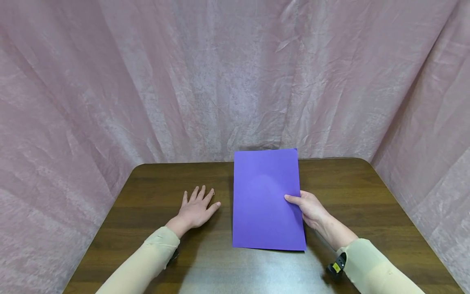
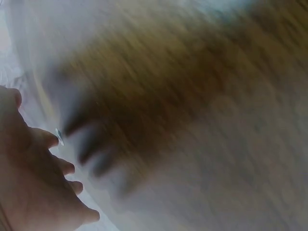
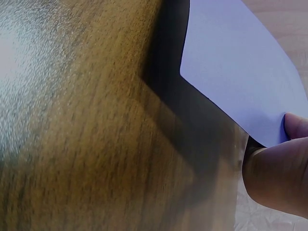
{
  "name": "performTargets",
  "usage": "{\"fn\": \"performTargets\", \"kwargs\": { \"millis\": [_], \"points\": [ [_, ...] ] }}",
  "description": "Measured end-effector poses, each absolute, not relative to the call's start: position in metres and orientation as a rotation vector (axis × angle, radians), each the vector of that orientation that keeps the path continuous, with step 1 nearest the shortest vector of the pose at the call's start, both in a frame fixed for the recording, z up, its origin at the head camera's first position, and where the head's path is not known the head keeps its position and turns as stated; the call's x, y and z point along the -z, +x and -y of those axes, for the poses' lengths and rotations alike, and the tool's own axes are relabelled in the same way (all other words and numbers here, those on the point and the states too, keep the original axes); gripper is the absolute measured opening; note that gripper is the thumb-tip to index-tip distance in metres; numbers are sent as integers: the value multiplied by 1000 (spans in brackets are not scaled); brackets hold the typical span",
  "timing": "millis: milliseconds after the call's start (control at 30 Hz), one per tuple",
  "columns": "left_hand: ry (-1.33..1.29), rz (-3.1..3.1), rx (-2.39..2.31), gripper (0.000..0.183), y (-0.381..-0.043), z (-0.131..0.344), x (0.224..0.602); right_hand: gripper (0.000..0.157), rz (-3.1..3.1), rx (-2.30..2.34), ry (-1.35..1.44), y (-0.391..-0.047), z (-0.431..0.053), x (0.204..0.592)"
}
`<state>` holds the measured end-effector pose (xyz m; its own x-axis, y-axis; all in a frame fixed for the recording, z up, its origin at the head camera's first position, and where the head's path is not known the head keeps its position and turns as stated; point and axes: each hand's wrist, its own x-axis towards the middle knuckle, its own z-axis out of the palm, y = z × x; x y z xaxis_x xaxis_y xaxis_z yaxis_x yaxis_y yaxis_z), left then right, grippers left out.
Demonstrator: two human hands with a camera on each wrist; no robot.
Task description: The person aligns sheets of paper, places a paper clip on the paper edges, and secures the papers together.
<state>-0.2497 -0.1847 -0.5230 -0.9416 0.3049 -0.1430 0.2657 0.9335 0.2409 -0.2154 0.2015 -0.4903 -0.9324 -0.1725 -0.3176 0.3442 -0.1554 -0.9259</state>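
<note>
A purple sheet of paper or thin card (image 1: pixel 264 175) is held up over the table by my right hand (image 1: pixel 312 208). The thumb lies on its face near the right edge, while the other fingers go behind it, hidden. In the right wrist view, one corner of the sheet (image 3: pixel 231 62) stands off the wood and throws a dark shadow. To the left of the sheet, my left hand (image 1: pixel 196 208) is palm down with fingers spread, apart from the paper. A small shiny bit (image 2: pixel 59 136) shows at one fingertip in the left wrist view.
The brown wooden table (image 1: pixel 154 192) has rounded far corners and a glossy reflection near its front. Pink curtains (image 1: pixel 205 81) hang close behind its far edge and along the sides. A dark device (image 1: pixel 336 265) with a yellow mark sits at the right wrist.
</note>
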Motion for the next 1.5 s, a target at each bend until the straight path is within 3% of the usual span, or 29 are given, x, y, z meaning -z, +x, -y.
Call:
{"fn": "performTargets", "kwargs": {
  "millis": [533,1167,1500],
  "points": [
    [615,-2861,-294,59,-280,209,513,23,-1778,2151,200,-215,-200,493],
    [669,-2878,-228,52,-285,215,516,17,-1775,2163,211,-215,-200,495],
    [738,-3108,-104,32,-284,217,513,17,-1768,2167,215,-215,-201,495]
  ]
}}
